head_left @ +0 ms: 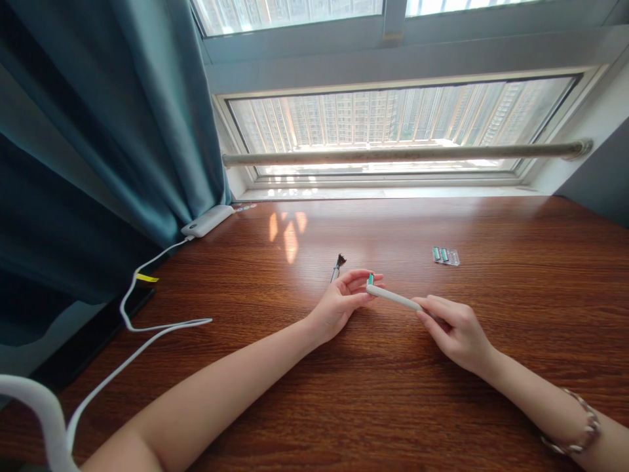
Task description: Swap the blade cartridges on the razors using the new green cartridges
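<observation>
A brown, wood-grained tabletop (393,393) stretches from the near edge to the window. At its lower left, a thick, curved white tube (42,403) rises beside a thin white cable (147,328), which runs to a flat white plastic box (207,221) by the teal cloth curtain (147,111). A dark-bristled brush (338,263) lies just beyond the left hand (339,305); farther right is a clear plastic pack (445,255) containing green-and-dark cartridges. Beyond, a pale round rail (407,155) crosses the window (334,121), with tall buildings outside.

The slim, pale-handled razor (393,297) is held above the tabletop between both hands. The right hand (457,328) grasps the handle's lower end; the left has its thumb and fingers curved about the head, though whether they grip it I cannot tell. The handle slants up leftward, smooth and off-white, to a small green head.
</observation>
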